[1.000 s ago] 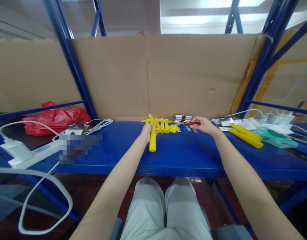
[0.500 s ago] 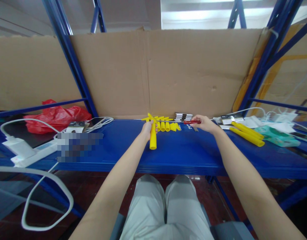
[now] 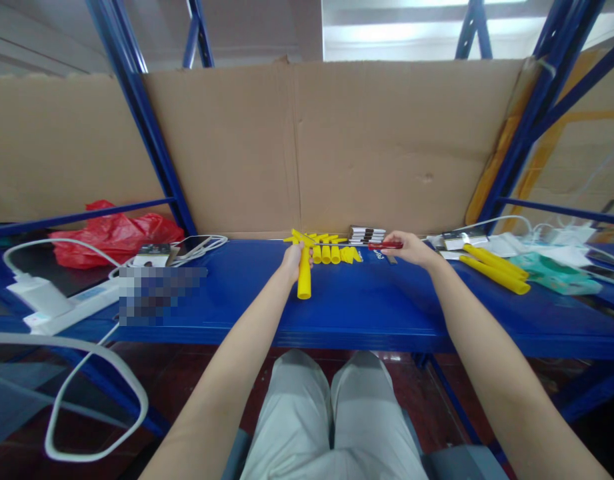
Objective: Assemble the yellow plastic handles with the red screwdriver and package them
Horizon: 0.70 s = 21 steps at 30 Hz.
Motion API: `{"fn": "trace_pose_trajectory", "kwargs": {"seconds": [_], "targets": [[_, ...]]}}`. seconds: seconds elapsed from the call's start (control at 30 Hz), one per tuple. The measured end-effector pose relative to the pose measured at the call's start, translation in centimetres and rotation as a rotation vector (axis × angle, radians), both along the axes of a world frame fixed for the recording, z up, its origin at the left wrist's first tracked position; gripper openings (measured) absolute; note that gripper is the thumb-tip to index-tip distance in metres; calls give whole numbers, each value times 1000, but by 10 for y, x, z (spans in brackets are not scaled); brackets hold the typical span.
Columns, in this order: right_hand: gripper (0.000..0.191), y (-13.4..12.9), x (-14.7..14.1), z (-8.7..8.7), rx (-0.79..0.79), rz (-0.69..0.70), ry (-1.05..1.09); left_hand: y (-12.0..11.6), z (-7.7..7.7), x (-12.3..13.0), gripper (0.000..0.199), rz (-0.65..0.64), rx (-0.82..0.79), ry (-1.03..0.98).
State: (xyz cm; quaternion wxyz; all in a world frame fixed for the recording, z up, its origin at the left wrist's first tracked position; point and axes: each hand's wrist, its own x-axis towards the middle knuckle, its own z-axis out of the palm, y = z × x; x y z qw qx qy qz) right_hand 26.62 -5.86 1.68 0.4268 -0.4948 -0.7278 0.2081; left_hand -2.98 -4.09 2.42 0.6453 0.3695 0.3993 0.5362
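At mid-frame, the left grip [image 3: 292, 260] is wrapped round a yellow tubular piece [image 3: 305, 280]; right of centre, the right grip [image 3: 405, 248] grasps a red-handled screwdriver [image 3: 379, 245], shaft pointing left toward the piece's top. Good work probably means bracing the piece and keeping the shaft aligned.

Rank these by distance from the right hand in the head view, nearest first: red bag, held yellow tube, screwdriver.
1. Screwdriver: in the right hand itself.
2. Yellow tube: to its left, in the left hand.
3. Red bag: far left, well past the tube.
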Motion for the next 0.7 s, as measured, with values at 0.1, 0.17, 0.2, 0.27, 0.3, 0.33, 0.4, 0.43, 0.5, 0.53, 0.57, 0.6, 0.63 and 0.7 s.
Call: {"fn": "trace_pose_trajectory", "kwargs": {"seconds": [0.1, 0.17, 0.2, 0.27, 0.3, 0.33, 0.4, 0.43, 0.5, 0.53, 0.57, 0.6, 0.63, 0.7], "targets": [[40, -2, -2, 1, 22, 12, 2, -1, 2, -5, 26, -44, 30, -9], [41, -3, -3, 2, 34, 16, -2, 2, 4, -10, 26, -99, 40, -8], [41, -3, -4, 3, 36, 15, -7, 4, 4, -13, 26, -125, 39, -2], [39, -4, -5, 3, 34, 13, -25, 10, 6, -18, 22, -165, 32, 20], [39, -4, -6, 3, 32, 14, -36, 13, 7, -21, 21, -177, 32, 36], [38, -4, -7, 3, 32, 19, -46, 16, 8, -23, 20, -186, 40, 54], [37, -5, -9, 3, 37, 30, -63, 22, 9, -28, 18, -192, 59, 95], [37, -5, -9, 2, 43, 34, -68, 23, 9, -30, 17, -183, 66, 115], [36, -4, -9, 2, 58, 35, -77, 25, 7, -36, 15, -127, 81, 156], [36, -4, -10, 2, 64, 35, -82, 24, 5, -39, 15, -82, 102, 180], [36, -3, -10, 2, 69, 35, -86, 24, 3, -42, 15, -39, 126, 214], [36, -3, -10, 2, 73, 36, -90, 23, 0, -45, 15, -2, 148, 262], [36, -2, -11, 2, 75, 36, -93, 21, -2, -47, 16, 37, 170, 326], [37, -1, -12, 2, 74, 36, -92, 19, -6, -50, 17, 99, 210, 462]]}}
